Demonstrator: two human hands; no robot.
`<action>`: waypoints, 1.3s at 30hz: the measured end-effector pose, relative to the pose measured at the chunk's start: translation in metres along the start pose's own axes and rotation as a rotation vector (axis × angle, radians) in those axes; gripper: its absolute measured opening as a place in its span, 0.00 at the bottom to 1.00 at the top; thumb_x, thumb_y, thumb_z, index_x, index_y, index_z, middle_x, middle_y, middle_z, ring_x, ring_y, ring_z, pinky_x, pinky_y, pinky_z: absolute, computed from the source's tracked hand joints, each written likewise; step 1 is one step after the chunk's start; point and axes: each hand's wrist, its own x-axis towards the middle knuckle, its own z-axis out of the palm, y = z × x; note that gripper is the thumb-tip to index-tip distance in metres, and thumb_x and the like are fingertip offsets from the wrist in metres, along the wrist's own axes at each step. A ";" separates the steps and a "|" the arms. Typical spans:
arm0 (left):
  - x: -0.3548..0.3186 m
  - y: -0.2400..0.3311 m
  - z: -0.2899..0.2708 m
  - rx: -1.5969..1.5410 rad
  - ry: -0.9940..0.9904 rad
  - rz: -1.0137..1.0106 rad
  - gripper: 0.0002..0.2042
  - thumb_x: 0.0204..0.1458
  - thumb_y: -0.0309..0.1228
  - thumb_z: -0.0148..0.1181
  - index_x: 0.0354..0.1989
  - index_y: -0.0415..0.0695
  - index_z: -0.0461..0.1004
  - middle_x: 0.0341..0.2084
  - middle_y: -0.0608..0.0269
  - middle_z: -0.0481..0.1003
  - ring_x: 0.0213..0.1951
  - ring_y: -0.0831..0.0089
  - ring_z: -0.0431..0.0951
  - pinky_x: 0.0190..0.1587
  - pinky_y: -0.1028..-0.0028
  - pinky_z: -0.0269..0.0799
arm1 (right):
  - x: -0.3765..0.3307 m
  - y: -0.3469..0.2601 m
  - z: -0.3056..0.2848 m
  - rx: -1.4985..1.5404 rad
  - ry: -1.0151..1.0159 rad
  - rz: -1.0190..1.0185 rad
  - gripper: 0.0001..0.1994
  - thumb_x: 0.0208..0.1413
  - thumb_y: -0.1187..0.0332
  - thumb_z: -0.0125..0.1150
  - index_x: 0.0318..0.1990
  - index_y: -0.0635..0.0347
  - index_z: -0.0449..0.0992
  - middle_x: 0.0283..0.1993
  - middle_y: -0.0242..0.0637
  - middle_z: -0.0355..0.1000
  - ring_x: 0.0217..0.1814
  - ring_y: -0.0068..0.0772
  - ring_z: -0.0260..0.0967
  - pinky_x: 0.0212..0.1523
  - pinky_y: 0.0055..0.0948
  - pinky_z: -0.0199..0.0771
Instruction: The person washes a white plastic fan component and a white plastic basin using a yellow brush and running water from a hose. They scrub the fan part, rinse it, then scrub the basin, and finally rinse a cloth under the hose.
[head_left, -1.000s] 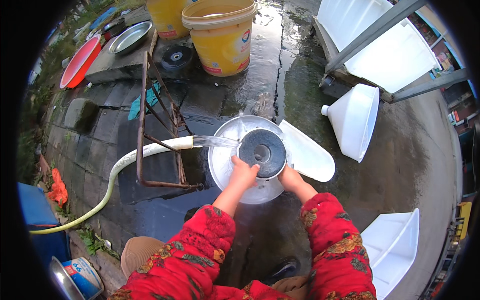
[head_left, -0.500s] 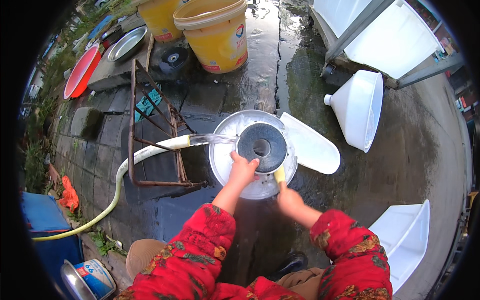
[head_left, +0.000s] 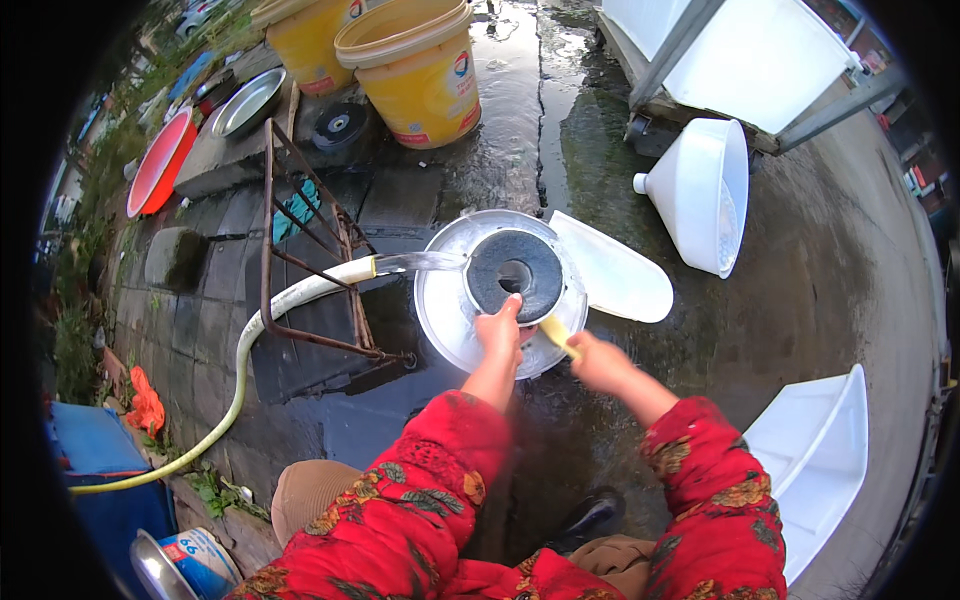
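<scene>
A round dark grey ring (head_left: 487,262) with a centre hole and a pale rim sits over a round silvery metal pan (head_left: 436,305). My left hand (head_left: 498,340) grips its near edge, thumb at the hole. My right hand (head_left: 602,363) is closed round a yellow handle (head_left: 557,333), whose far end is hidden at the ring's edge. Water runs from a pale hose (head_left: 305,290) onto the pan and ring from the left. A white scoop-shaped piece (head_left: 620,270) lies against the pan's right side.
A rusty metal frame (head_left: 268,230) props the hose. Yellow buckets (head_left: 420,90) stand at the back, near a red basin (head_left: 162,165) and a metal basin (head_left: 248,103). White funnel-shaped hoppers (head_left: 700,195) (head_left: 815,460) lie on the right. The paving is wet.
My left hand has shifted right along the ring's near edge. The right hand has moved up and to the right, and the yellow handle now slants more.
</scene>
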 end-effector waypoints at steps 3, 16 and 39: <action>0.006 0.004 -0.009 0.060 -0.074 0.000 0.15 0.50 0.28 0.60 0.45 0.37 0.68 0.38 0.53 0.74 0.38 0.58 0.78 0.40 0.54 0.78 | 0.009 0.027 -0.053 -0.001 0.027 0.032 0.19 0.52 0.66 0.52 0.53 0.56 0.66 0.43 0.53 0.73 0.47 0.53 0.71 0.49 0.43 0.69; 0.012 0.068 -0.049 0.478 -0.208 0.025 0.16 0.53 0.33 0.57 0.50 0.44 0.67 0.36 0.58 0.76 0.33 0.67 0.79 0.33 0.63 0.80 | 0.058 0.073 -0.019 -0.012 0.112 -0.450 0.14 0.56 0.58 0.54 0.50 0.40 0.72 0.31 0.41 0.70 0.37 0.47 0.71 0.38 0.44 0.70; -0.001 0.067 -0.026 0.644 -0.068 0.068 0.22 0.55 0.36 0.54 0.58 0.50 0.59 0.45 0.63 0.72 0.41 0.71 0.76 0.29 0.68 0.79 | 0.140 0.026 -0.001 -0.067 0.336 -0.340 0.12 0.55 0.68 0.47 0.46 0.41 0.68 0.30 0.47 0.68 0.28 0.52 0.72 0.25 0.46 0.72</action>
